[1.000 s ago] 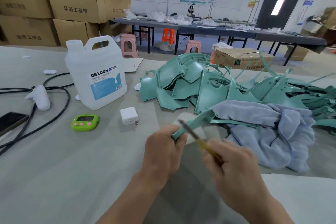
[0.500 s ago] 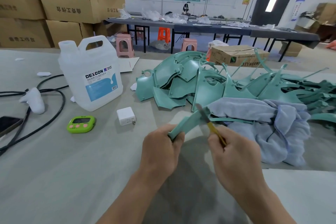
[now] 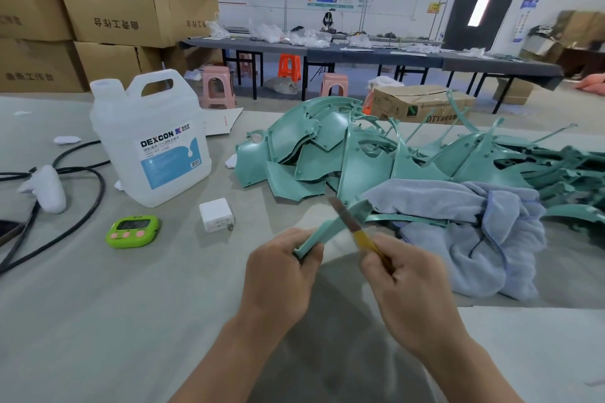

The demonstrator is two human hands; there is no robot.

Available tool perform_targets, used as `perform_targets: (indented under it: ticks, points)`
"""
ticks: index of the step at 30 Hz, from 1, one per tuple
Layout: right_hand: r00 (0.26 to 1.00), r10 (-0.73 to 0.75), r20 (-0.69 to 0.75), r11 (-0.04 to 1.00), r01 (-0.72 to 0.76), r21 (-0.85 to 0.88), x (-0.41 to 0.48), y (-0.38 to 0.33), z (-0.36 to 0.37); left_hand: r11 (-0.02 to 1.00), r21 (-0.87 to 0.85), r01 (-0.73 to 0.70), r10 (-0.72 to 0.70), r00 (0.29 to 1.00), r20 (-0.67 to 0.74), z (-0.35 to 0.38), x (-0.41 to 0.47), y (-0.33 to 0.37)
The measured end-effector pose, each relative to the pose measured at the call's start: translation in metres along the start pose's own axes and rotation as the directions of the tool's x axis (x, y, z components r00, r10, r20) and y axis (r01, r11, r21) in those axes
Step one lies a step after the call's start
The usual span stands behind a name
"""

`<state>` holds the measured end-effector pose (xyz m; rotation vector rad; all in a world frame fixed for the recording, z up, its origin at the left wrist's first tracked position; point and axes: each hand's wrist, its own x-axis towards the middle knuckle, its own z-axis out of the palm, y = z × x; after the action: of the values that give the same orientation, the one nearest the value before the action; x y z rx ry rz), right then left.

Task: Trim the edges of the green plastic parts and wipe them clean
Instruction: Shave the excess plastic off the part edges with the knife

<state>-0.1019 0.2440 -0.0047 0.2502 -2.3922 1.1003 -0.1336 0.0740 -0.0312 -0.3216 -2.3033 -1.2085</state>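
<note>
**Blade on the edge of a green strip**

The left hand point(image 3: 278, 275) pinches the near end of a narrow, smooth, matte green plastic part point(image 3: 330, 226), fingers curled tight around it. The strip's long axis rises from those fingers up and to the right, its far end near a soft, rumpled blue cloth point(image 3: 465, 232). The right hand point(image 3: 412, 291) is closed on a yellow-handled knife point(image 3: 357, 232), whose dull blade crosses the strip just beyond the fingertips. Beyond both hands lies a pile of curved green parts point(image 3: 327, 154).
</note>
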Motion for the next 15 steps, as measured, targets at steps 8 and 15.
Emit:
perform_targets:
  ticks: [8, 15]
  points:
    - [0.969, 0.118, -0.217, 0.986, -0.140, -0.089, 0.007, 0.019, -0.011, 0.975, 0.013, 0.220, -0.220, 0.975, -0.029, 0.001, 0.005, -0.009]
    - [0.966, 0.204, -0.162, 0.979, -0.203, 0.024, 0.002, 0.027, -0.001, 0.669, -0.538, 0.512, -0.604, 0.797, 0.007, -0.007, 0.020, -0.010]
